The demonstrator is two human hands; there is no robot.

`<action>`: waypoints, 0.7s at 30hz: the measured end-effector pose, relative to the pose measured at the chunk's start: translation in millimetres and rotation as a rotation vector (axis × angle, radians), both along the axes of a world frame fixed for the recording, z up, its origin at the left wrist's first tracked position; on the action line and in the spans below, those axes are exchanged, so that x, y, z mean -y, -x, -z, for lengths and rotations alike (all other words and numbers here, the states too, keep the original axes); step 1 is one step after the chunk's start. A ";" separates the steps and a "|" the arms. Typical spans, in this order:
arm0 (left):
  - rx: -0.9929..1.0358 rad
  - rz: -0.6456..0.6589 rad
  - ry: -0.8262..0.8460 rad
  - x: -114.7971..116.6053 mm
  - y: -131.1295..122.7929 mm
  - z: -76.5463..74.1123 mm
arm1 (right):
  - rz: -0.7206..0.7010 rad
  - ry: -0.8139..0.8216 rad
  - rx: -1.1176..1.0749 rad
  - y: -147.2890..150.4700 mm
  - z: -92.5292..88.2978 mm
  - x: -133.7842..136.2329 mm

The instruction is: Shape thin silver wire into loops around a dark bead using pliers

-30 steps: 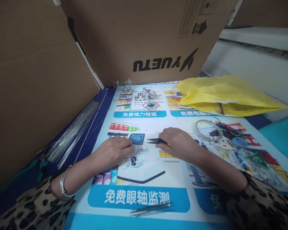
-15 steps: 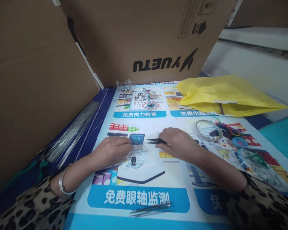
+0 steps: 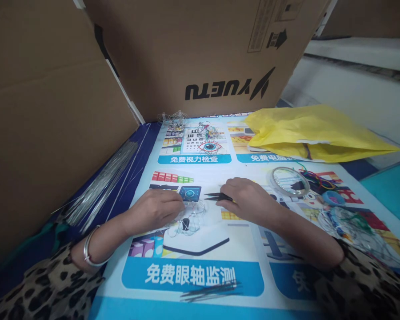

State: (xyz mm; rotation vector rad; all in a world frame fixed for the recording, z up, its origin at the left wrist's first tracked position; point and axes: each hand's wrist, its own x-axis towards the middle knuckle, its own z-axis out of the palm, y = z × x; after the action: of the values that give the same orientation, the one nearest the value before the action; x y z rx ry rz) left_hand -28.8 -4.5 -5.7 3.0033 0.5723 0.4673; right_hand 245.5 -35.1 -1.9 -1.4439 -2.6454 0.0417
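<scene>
Near the middle of the printed sheet, my left hand (image 3: pixel 156 209) is closed in a pinch at the edge of a piece of bent thin wire (image 3: pixel 190 218). The wire forms loose loops that spread to the right of and below my fingertips. Across a small gap, my right hand (image 3: pixel 245 198) is wrapped round a black two-pronged pointed tool (image 3: pixel 214 196). Its tips point left toward the wire loops and stand slightly apart, not touching them. My palm hides the tool's handle. The exact spot that my left fingers grip is covered by the fingers.
A bundle of straight silver wires (image 3: pixel 102 182) lies at left. Short dark strips (image 3: pixel 211 291) rest in front. At right are a ring-shaped roll (image 3: pixel 290 181), tangled coloured wire (image 3: pixel 320 180) and a yellow bag (image 3: pixel 306 131). Cardboard (image 3: pixel 200 53) walls the back; wire pieces (image 3: pixel 208 130) lie before it.
Almost nothing differs. My left wrist and bracelet have shifted very slightly; the right hand and its tool stay in place.
</scene>
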 end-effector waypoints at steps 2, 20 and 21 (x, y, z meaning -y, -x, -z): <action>0.029 0.007 0.042 -0.2 0.1 0.2 | -0.002 -0.004 0.000 -0.1 0.3 0.0; 0.063 0.042 -0.068 1.4 -3.9 -2.1 | -0.136 -0.130 -0.047 10.4 0.8 9.9; 0.057 0.050 -0.087 2.1 -4.5 -2.8 | -0.141 -0.137 -0.044 11.4 1.1 10.3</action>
State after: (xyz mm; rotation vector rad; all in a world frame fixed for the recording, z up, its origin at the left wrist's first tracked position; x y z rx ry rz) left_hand -24.3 -6.5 -2.9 3.0667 0.4836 0.5868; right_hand 234.0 -45.4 -3.0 -1.2002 -2.6519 -0.0920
